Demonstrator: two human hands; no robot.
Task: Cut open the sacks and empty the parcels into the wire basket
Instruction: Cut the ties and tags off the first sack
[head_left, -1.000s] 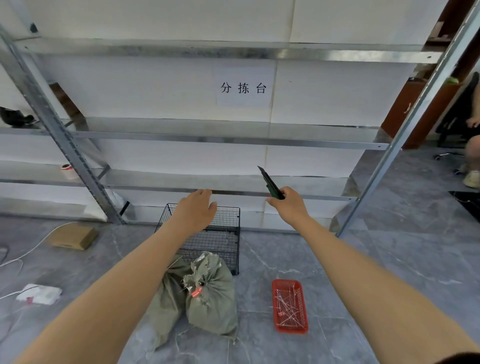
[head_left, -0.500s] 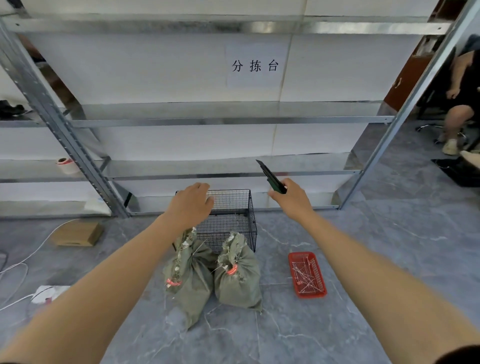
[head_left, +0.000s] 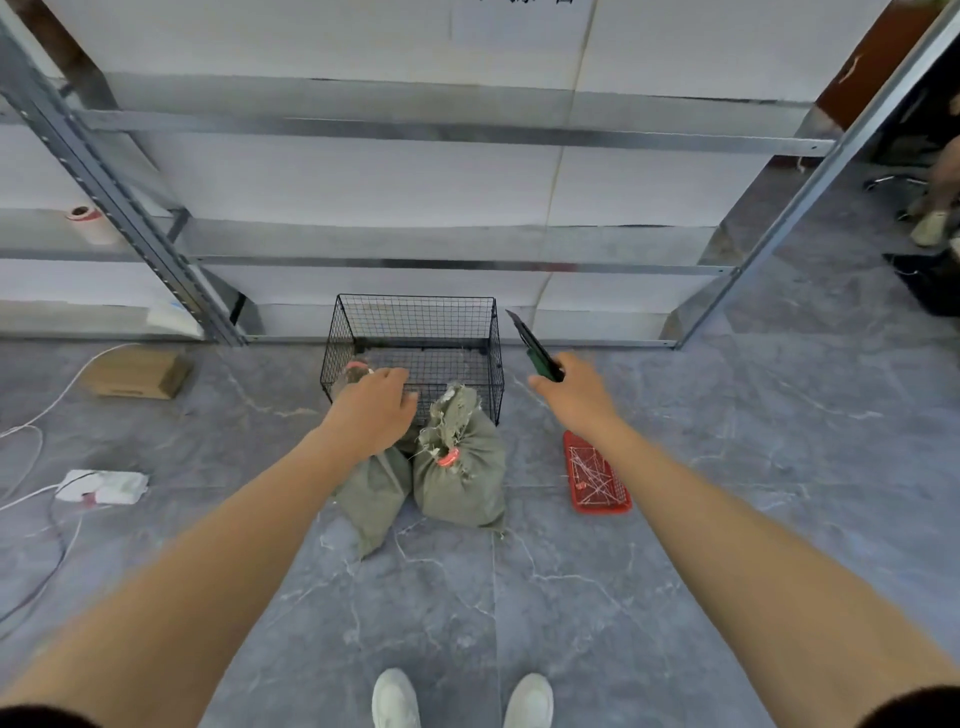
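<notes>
R hand (head_left: 576, 397) is clamped on a green utility knife (head_left: 537, 351), blade up & pointing away from the body, prob to keep the edge clear while the L hand (head_left: 371, 410) reaches down over the left sack (head_left: 371, 491), fingers curled but can't tell if they grip its neck yet. Both sacks sit tied, touching, right in front of the empty-looking wire basket (head_left: 415, 332), w/ the right sack (head_left: 462, 467) leaning on its mesh, handy for tipping in; L sack's tied top is mostly hidden by the hand, parcels not visible

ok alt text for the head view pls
A person's left hand reaches down to the left of two tied green sacks on the floor, while the right hand holds a utility knife. Behind stands an empty wire basket.
</notes>
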